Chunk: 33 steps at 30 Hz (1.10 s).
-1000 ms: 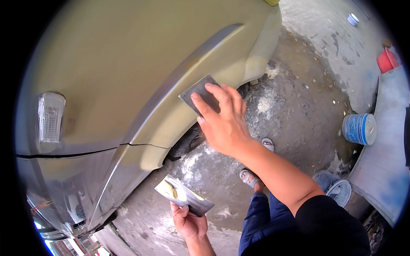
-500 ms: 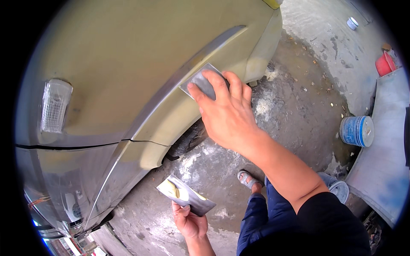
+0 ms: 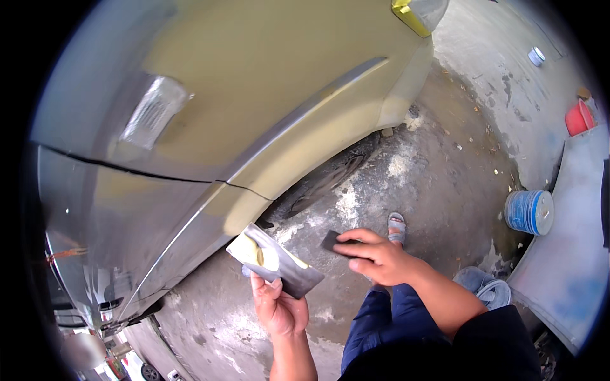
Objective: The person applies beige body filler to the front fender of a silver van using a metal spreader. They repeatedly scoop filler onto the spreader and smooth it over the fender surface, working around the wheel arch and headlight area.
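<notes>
My left hand holds a flat metal board with a dab of yellow filler on it, low in the middle of the view. To its right, my right hand grips a small dark spreader blade by its edge, a short way from the board and clear of the car. Above both hands stretches a car body panel coated in dull yellow-green filler, with a raised grey crease running along it and a wheel arch below.
A blue tub stands on the stained concrete floor at right, next to a grey panel. A red container and a small white can sit farther off. My sandalled foot is by the tyre.
My right hand has come down off the car panel with the spreader and now sits beside the board. The left hand has raised the board slightly.
</notes>
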Available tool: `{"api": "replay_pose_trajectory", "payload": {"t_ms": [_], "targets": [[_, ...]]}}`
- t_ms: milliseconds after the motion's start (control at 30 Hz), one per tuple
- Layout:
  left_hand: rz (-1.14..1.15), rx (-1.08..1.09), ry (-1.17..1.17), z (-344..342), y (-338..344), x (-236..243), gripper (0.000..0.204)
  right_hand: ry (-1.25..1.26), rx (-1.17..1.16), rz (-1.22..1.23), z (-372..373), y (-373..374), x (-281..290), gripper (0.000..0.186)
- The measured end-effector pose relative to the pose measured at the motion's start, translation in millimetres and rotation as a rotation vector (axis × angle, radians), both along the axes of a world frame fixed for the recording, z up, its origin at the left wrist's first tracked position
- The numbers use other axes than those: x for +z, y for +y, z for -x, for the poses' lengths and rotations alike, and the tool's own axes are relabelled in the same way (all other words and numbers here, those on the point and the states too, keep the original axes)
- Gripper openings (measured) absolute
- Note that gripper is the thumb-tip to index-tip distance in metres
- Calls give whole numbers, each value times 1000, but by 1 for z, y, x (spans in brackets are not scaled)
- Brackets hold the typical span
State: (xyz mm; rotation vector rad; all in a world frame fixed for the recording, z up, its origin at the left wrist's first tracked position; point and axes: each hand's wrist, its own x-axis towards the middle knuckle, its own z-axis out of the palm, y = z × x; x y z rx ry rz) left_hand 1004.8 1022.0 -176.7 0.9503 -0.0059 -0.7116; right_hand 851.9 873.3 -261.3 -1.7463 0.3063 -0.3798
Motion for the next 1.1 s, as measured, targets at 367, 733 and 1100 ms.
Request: {"api": "replay_pose_trajectory", "payload": {"t_ms": [367, 733, 1100], "targets": [[325, -110, -259, 20, -1, 84, 64, -202, -42, -747, 22, 20, 106, 33], [-181, -581, -1312, 6, 45, 128, 45, -268, -62, -651, 16, 32, 198, 42], [207, -651, -342, -8, 78, 87, 45, -308, 318, 305, 20, 24, 265, 47]]}}
